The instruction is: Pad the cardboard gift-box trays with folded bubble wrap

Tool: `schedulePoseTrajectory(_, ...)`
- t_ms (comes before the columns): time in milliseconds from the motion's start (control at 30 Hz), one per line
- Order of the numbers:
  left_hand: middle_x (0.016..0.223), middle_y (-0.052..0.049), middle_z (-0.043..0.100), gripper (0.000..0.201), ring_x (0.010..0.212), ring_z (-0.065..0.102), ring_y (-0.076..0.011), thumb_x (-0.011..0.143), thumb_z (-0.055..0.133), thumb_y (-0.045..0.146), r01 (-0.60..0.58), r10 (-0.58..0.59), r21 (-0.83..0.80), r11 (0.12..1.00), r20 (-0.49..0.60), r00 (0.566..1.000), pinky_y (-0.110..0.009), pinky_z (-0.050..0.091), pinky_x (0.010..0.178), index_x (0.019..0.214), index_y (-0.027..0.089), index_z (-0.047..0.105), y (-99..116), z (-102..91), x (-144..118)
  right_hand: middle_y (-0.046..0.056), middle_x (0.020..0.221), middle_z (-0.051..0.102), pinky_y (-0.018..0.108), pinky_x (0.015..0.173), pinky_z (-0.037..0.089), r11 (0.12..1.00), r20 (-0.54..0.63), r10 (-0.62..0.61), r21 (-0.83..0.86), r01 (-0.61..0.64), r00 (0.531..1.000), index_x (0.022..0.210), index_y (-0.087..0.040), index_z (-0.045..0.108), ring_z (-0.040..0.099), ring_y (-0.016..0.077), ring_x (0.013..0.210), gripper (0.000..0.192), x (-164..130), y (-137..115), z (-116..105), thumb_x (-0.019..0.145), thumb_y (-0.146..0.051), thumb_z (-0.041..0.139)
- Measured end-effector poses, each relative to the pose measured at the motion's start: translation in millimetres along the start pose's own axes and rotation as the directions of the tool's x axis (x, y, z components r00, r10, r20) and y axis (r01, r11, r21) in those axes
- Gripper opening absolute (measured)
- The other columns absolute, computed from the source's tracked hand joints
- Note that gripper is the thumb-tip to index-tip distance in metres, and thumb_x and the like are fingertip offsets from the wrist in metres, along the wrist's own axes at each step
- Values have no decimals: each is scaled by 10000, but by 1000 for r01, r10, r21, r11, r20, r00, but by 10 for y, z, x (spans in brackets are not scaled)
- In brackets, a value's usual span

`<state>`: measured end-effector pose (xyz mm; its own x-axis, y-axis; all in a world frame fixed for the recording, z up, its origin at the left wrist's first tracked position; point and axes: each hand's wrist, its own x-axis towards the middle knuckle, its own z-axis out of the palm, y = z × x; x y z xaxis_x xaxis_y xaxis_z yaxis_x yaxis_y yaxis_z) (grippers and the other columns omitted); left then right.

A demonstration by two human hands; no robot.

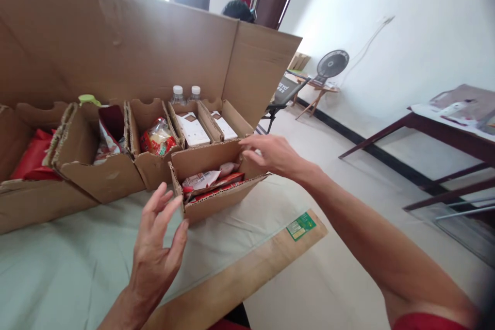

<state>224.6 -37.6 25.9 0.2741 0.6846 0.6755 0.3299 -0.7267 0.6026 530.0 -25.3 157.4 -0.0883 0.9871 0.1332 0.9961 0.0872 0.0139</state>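
Note:
A small open cardboard box (224, 205) stands on the cloth-covered table, in front of a row of cardboard bins. Several red and white snack packets (204, 180) lie inside it. Beside the box's left end is my left hand (157, 240), its fingers spread and nothing in its grasp; whether its fingertips touch the cardboard I cannot tell. My right hand (276, 154) reaches over the box's right end with fingers stretched out and thumb apart. It hides part of that end wall, so contact there is unclear.
Behind, cardboard bins (104, 180) hold a red packet (36, 154), a bagged snack (158, 136) and white boxes (192, 129). Two clear bottles (178, 95) stand behind them, before a tall cardboard panel (154, 46). To the right are a fan (332, 64) and a dark table (456, 134).

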Motion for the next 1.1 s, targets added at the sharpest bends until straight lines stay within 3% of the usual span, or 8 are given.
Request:
schedulePoseTrajectory(67, 1547, -141, 522, 509, 1248, 647, -272, 963, 637, 272, 139, -139, -16, 990, 3, 990, -477, 559, 1043, 1459, 283, 525, -53, -27, -64, 81, 1099, 798, 325, 813, 533, 982, -219, 132, 160, -98, 967, 1104, -187, 769, 724, 217, 917, 286, -277, 132, -107, 960, -270, 537)
schedulePoseTrajectory(133, 1518, -138, 557, 572, 1187, 677, -289, 962, 631, 398, 306, -303, -52, 951, 60, 951, -486, 600, 962, 1506, 303, 484, -137, -26, -122, 60, 940, 798, 305, 720, 530, 934, -287, 271, 311, -179, 919, 1010, -189, 776, 688, 184, 757, 262, -544, 257, -96, 930, -309, 558)
schedulePoseTrajectory(300, 1550, -166, 534, 734, 1276, 638, -348, 912, 643, 567, 574, -539, -165, 802, 211, 815, -521, 598, 969, 1557, 283, 436, -280, 97, -166, 85, 1050, 790, 314, 716, 560, 768, -30, 356, 579, -274, 934, 1121, -188, 738, 722, 203, 832, 341, -915, 374, 349, 849, -350, 612)
schedulePoseTrajectory(433, 1654, -154, 408, 802, 1466, 481, -358, 920, 659, 530, 590, -538, -258, 765, 248, 806, -560, 456, 1166, 1616, 292, 341, -262, 197, -148, 127, 1297, 721, 386, 871, 583, 690, 84, 229, 688, -223, 970, 1286, -194, 664, 693, 275, 1153, 530, -922, 256, 741, 806, -416, 698)
schedulePoseTrajectory(667, 1708, -150, 313, 895, 1515, 428, -329, 906, 687, 507, 609, -519, -400, 685, 318, 793, -504, 376, 1243, 1649, 260, 253, -260, 331, -46, 147, 1251, 742, 488, 1044, 512, 516, 76, 163, 843, -151, 984, 1201, -140, 710, 668, 320, 1186, 624, -696, 137, 1077, 827, -639, 703)
schedulePoseTrajectory(833, 1686, -167, 356, 875, 1531, 408, -317, 891, 703, 503, 561, -488, -444, 699, 278, 828, -477, 361, 1252, 1627, 222, 321, -277, 404, -12, 175, 1201, 751, 504, 996, 549, 462, -13, 320, 875, -144, 947, 1150, -125, 711, 699, 341, 1120, 762, -800, -8, 1213, 744, -769, 730)
schedulePoseTrajectory(933, 1598, -165, 494, 856, 1513, 432, -337, 847, 748, 524, 552, -490, -404, 729, 254, 834, -524, 321, 1268, 1577, 215, 423, -272, 181, -230, 155, 1177, 762, 520, 1055, 522, 508, -96, 385, 853, -124, 918, 1091, -162, 742, 695, 345, 1153, 618, -1023, -313, 1201, 796, -705, 734)
schedulePoseTrajectory(1100, 1102, -105, 770, 587, 1213, 670, -385, 786, 764, 616, 660, -651, -186, 728, 115, 750, -553, 505, 1122, 1193, 194, 740, -279, -679, -745, 110, 1177, 770, 484, 1124, 494, 477, -157, 334, 879, -23, 929, 1196, -223, 739, 663, 329, 1236, 530, -1119, -1086, 1038, 845, -621, 737)
